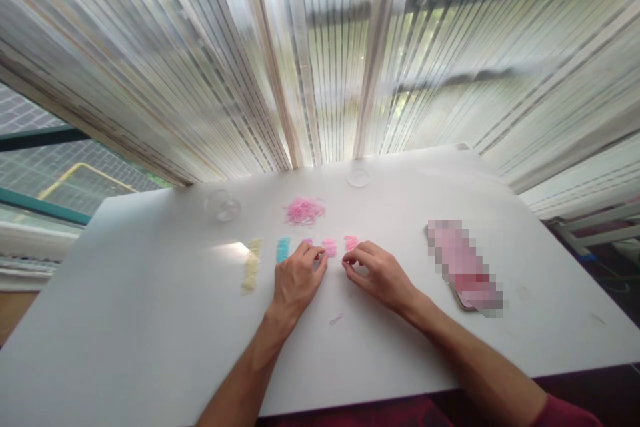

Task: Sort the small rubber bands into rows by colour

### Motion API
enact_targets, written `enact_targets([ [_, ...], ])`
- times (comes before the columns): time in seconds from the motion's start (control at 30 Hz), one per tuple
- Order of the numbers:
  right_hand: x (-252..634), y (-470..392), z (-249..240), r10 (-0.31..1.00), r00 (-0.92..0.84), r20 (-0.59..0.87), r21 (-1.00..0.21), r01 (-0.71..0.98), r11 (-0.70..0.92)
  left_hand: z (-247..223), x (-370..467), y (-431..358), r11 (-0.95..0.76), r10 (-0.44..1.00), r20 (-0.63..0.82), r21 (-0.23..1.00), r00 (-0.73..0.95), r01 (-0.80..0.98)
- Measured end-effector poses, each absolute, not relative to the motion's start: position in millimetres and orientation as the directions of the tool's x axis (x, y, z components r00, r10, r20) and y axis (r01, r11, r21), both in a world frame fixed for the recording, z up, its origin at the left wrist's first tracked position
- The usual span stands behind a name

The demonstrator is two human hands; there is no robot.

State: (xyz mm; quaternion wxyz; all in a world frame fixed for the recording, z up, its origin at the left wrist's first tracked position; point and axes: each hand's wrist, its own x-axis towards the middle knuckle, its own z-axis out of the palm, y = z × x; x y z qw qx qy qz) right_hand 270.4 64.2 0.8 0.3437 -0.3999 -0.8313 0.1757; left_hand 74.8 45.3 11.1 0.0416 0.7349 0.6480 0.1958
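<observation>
My left hand [300,275] rests over the middle of the white table [165,333], thumb and forefinger pinched together beside a pink row [329,247] of small thin pieces. Under its fingers a purple row [307,241] is partly covered. Close by on the right, my right hand [376,271] is also pinched, with a tiny pale bit at its fingertips too small to name. A coral-pink row [351,241] lies just beyond it. Left of my hands are a blue row [283,249] and a longer yellow row [251,267]. One thin looped piece [336,319] lies nearer me.
A loose pink heap [304,210] of thin pieces lies beyond the rows. Farther back are a clear round container [223,207] and a clear round lid or dish [358,177]. A phone-shaped pink object [465,267], blurred out, lies right. Striped curtains [330,67] hang behind the table.
</observation>
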Motion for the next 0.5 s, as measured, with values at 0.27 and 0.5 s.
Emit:
enact_targets([
  [0.27,271.1,64.4,0.6,0.787,-0.442,0.430,-0.567,0.546,0.617,6.5,70.4,43.3,-0.227,0.949,0.286,0.324,0.134,0.918],
  [0.5,271.3,64.8,0.1,0.797,-0.455,0.398,-0.564,0.563,0.604,5.0,60.0,35.2,-0.326,0.920,0.328,0.337,0.215,0.883],
])
